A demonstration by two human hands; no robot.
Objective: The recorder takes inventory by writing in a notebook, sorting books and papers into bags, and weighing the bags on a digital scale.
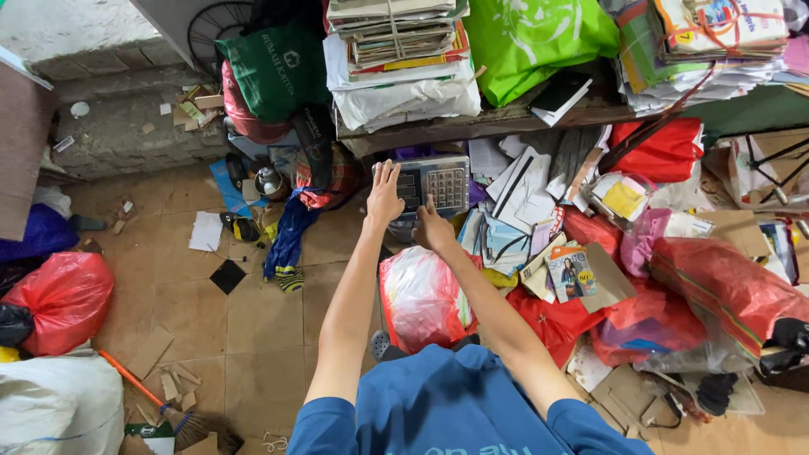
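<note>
The grey weighing scale (434, 187) sits on the floor (253, 320), tucked just under the front edge of the wooden bench (506, 122). Both hands reach out to it. The left hand (384, 195) lies flat at the left side of the scale with its fingers (386, 171) spread apart and straight, not gripping anything. The right hand (433, 227) is at the front edge, near the buttons. Its fingers are curled a little, but it is hard to tell if they press or hold.

The scale looks like a hard box of metal and plastic. It is probably stiff and a bit heavy, so it will not bend or squash. The smooth top may be slippery. The best places to hold it seem to be the two sides, one hand on each, and not the screen or the keys, which could break.

It is a silver-grey box with a dark screen on the left and a block of small pale keys on the right. A red and white plastic bag (421, 299) sits just in front of it, close to the person. Papers and magazines (522, 211) lie piled beside it on the right.
</note>
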